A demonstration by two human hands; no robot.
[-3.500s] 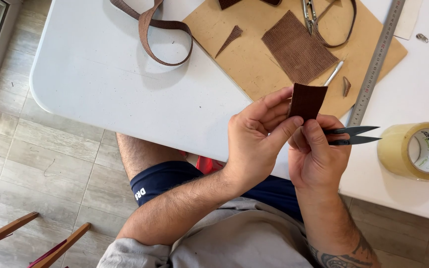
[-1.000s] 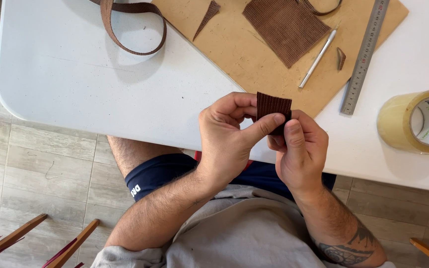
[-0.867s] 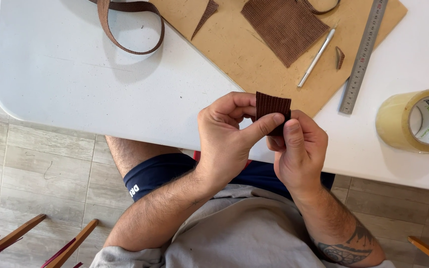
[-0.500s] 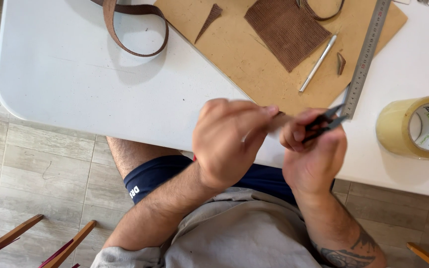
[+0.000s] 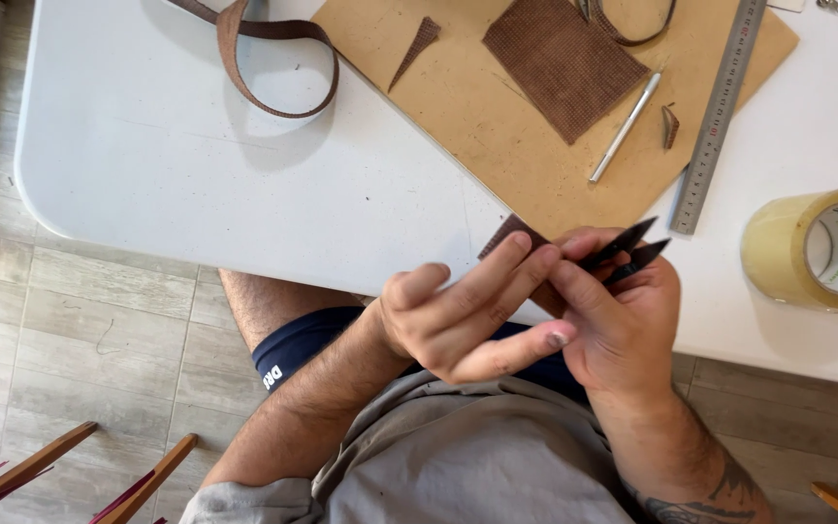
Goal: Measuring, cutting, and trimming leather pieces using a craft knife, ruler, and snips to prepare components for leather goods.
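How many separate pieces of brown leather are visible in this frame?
5: strap looped on the table, triangular scrap, textured rectangle and small offcut on the board, one piece between both hands. Others may be cropped.

I hold a small brown leather piece [image 5: 514, 236] at the near table edge; only its textured upper-left corner shows, tilted, the rest hidden behind my fingers. The black snips [image 5: 625, 254] lie just right of it, twin pointed blades parted and angled up-right, handles hidden.
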